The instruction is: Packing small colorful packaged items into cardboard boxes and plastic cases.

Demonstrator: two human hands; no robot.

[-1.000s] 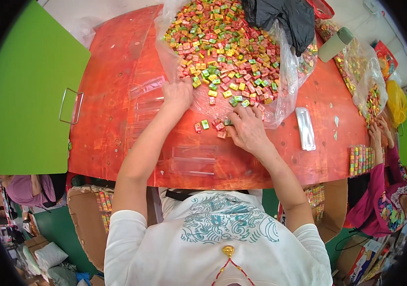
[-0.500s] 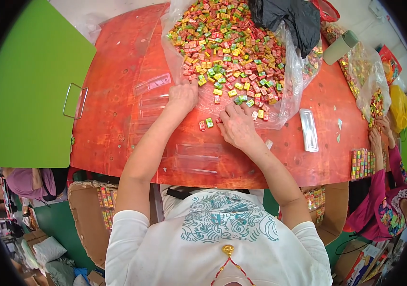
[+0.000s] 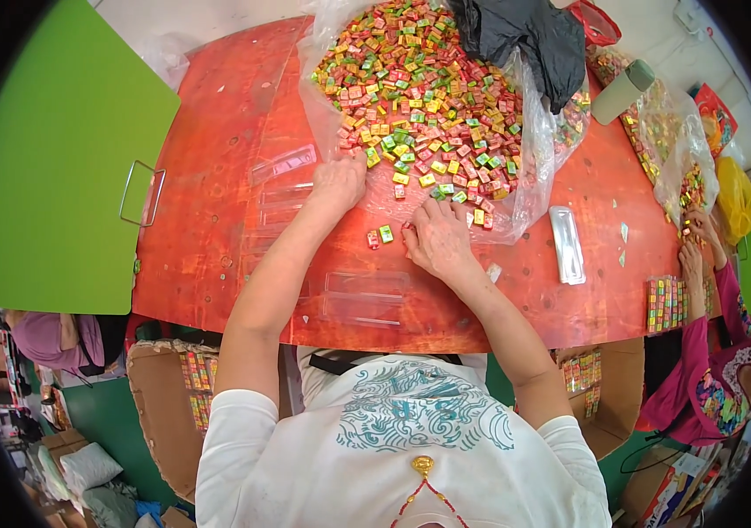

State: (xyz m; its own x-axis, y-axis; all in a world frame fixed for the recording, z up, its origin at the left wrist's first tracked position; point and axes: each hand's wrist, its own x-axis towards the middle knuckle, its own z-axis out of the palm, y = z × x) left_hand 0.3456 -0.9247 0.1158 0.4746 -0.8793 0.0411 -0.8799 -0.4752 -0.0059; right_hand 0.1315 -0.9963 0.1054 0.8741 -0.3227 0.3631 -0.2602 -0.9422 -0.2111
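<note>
A heap of small wrapped candies (image 3: 428, 79) in red, yellow, orange and green lies on a clear plastic bag (image 3: 529, 176). My left hand (image 3: 338, 183) is at the heap's near left edge, fingers curled in; what they hold is hidden. Just right of it, my right hand (image 3: 441, 238) bends over the near edge, with a small red candy (image 3: 408, 226) at its thumb and index finger. Two loose candies, one red (image 3: 373, 240) and one green (image 3: 386, 233), lie between my hands. Clear plastic trays (image 3: 364, 297) rest nearer my body.
More clear trays (image 3: 283, 165) lie left of my left hand. A silvery-clear tray (image 3: 567, 246) sits to the right. A black bag (image 3: 534, 44) and pale green bottle (image 3: 623, 91) stand behind. Another person's hands (image 3: 695, 246) work at far right. Cardboard boxes (image 3: 160, 414) flank me below.
Both hands stay almost in place at the heap's edge, the fingers shifting only slightly. The whole view has shifted a little downward. The two loose candies still lie together.
</note>
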